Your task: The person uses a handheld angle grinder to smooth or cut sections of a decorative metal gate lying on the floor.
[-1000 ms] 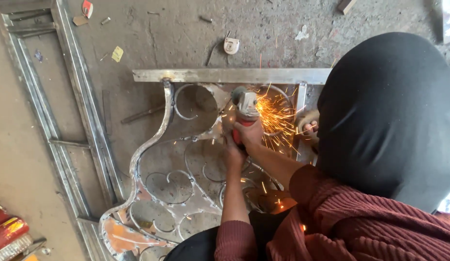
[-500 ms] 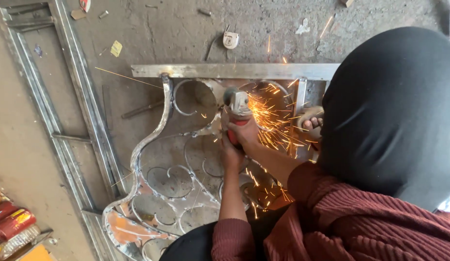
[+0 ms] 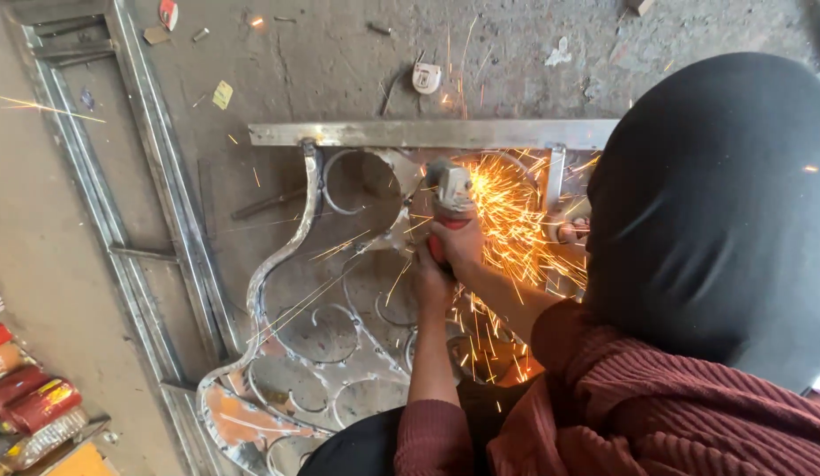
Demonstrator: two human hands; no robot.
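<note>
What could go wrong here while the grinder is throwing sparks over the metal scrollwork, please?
Sparks spray back toward the bare left hand gripping the grinder and the knitted sleeve, so burns seem likely. The right hand rests close to the spark stream and might get nicked.

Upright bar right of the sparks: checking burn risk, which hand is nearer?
Right. The right hand grips the grinder left of the bar; the left hand is lower, farther left.

Hands (image 3: 450, 251) grip angle grinder (image 3: 451, 196) — sparks flying.
</note>
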